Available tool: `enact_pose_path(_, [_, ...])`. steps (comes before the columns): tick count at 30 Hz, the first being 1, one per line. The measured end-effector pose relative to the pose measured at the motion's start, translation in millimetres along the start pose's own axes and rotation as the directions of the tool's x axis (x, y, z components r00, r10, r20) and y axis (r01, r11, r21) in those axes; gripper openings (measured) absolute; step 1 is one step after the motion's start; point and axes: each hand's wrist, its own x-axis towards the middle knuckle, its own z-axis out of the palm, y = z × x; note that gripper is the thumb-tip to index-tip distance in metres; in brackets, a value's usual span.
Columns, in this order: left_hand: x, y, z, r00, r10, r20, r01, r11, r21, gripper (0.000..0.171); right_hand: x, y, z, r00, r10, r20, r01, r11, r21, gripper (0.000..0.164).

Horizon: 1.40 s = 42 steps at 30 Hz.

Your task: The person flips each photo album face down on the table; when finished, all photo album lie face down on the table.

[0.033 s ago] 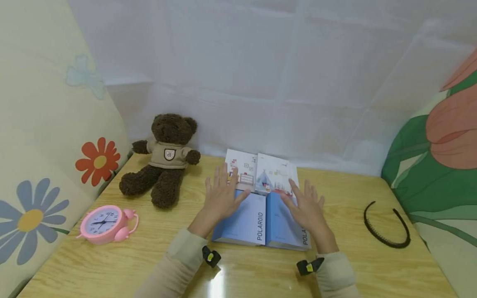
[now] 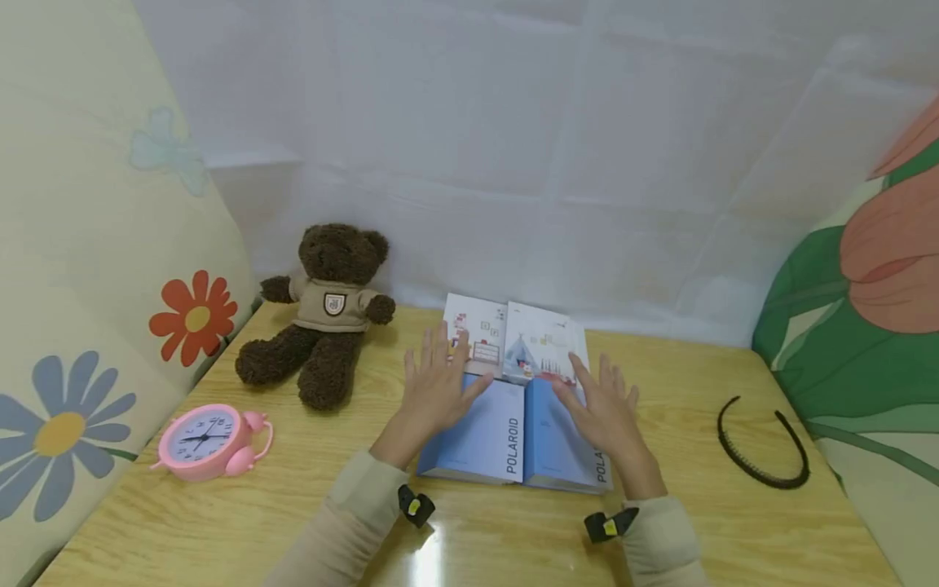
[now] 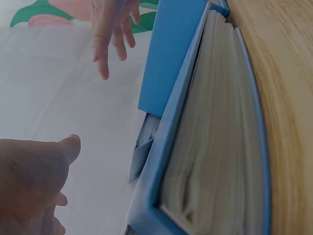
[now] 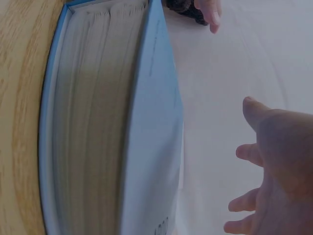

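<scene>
Two thick blue photo albums lie side by side on the table, the left one (image 2: 484, 436) and the right one (image 2: 561, 448), with "POLAROID" printed on their covers. Behind them are two white illustrated albums, one on the left (image 2: 480, 314) and one on the right (image 2: 539, 326). My left hand (image 2: 431, 390) hovers over the left blue album, fingers spread. Over the right blue album's outer side, my right hand (image 2: 605, 412) is spread too. Both wrist views show a gap between hand and cover, and neither hand holds anything.
A brown teddy bear (image 2: 330, 306) in a beige top sits at the back left. In front of it lies a pink alarm clock (image 2: 201, 440). A black headband (image 2: 759, 473) rests at the right. A white cloth (image 2: 499, 163) hangs behind the table (image 2: 308, 505).
</scene>
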Motion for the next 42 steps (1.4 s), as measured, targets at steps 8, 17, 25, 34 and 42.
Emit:
enact_pose_path(8, [-2.5,1.1,1.0,1.000,0.001,0.006,-0.001,1.000,-0.015,0.083,-5,6,-2,1.000,-0.014,-0.017,0.014,1.000,-0.005,0.068])
enact_pose_path(17, [-11.9,8.9,9.0,0.999,0.034,0.028,-0.033,0.999,-0.027,0.089,-13,17,2,1.000,-0.004,0.028,0.003,0.999,0.043,0.071])
enact_pose_path(25, [-36.0,40.9,32.1,0.939,0.206,0.277,-0.153,0.968,-0.201,0.124,-12,25,18,0.986,-0.046,0.161,0.022,0.988,0.150,0.082])
enact_pose_path(34, [-54.1,70.3,65.4,0.961,0.211,0.178,-0.189,0.973,-0.130,0.111,-17,24,28,0.995,-0.019,0.097,0.003,0.987,0.163,0.075])
enact_pose_path(42, [-80.5,80.8,69.0,0.961,0.250,0.116,-0.236,0.964,-0.119,0.108,-51,23,24,0.997,0.008,0.083,-0.020,0.990,0.142,0.074])
